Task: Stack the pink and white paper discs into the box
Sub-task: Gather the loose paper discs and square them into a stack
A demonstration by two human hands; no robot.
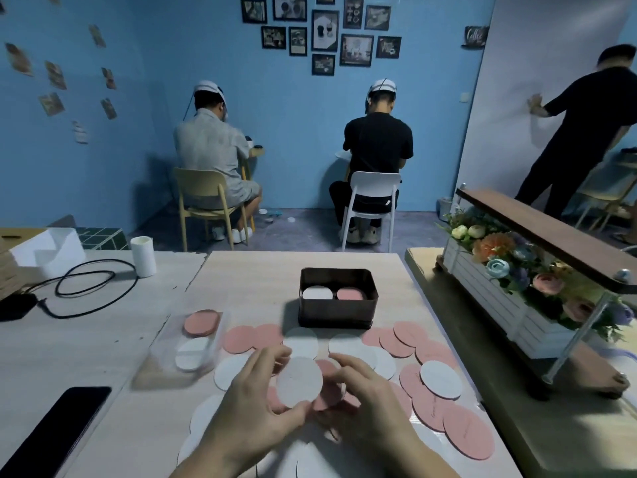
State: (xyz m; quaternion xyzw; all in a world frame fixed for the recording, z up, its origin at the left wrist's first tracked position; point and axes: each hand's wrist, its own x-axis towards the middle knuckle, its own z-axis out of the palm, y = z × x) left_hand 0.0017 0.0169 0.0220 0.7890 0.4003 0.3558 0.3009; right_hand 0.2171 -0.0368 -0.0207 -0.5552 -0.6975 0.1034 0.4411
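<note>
A dark rectangular box (337,313) stands on the table ahead of me, with a white stack (317,292) on its left side and a pink stack (351,294) on its right. Several pink and white paper discs lie scattered around my hands, such as a pink disc (468,432) and a white disc (440,379) at the right. My left hand (255,405) pinches a white disc (299,381) by its lower edge, lifted above the pile. My right hand (365,391) hovers just right of that disc with fingers curled; whether it touches the disc is unclear.
A clear plastic tray (162,360) holding pink and white discs sits left of the pile. A black phone (55,431) lies near left. A black cable (86,288) and white cup (143,256) lie far left. A flower planter with a wooden shelf (537,291) stands at right. People sit beyond.
</note>
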